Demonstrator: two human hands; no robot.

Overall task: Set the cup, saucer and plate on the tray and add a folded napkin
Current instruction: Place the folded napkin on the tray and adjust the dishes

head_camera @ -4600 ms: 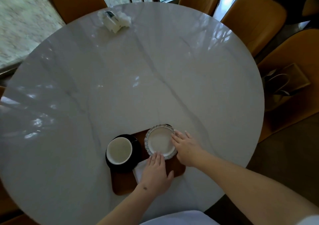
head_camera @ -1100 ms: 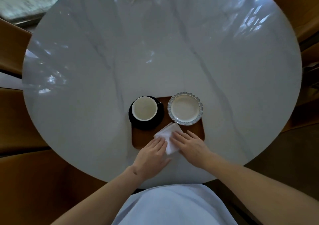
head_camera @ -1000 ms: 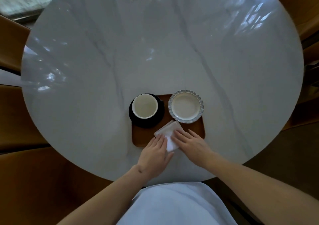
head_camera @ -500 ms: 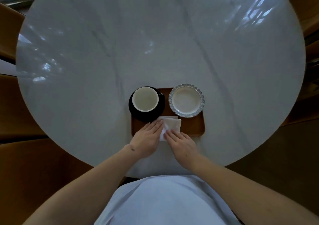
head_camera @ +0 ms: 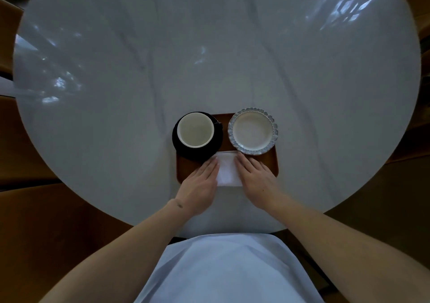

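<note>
A brown wooden tray (head_camera: 272, 163) lies near the front edge of the round marble table. On its left stands a white cup (head_camera: 195, 130) on a black saucer (head_camera: 217, 143). At the tray's right rear sits a white plate (head_camera: 253, 131) with a scalloped blue-grey rim. A folded white napkin (head_camera: 228, 170) lies square on the tray's front middle, its near end over the tray's edge. My left hand (head_camera: 200, 183) rests flat against the napkin's left side. On the napkin's right side my right hand (head_camera: 257, 179) lies flat, fingers stretched toward the plate.
The round white marble table (head_camera: 209, 58) spreads far beyond the tray. Brown chair seats (head_camera: 35, 209) ring the table at left and right. My light blue garment (head_camera: 228, 270) fills the bottom of the view.
The napkin has turned from a slanted lie to square with the tray. Both hands have shifted to its two sides. The view has tilted further down over the tray.
</note>
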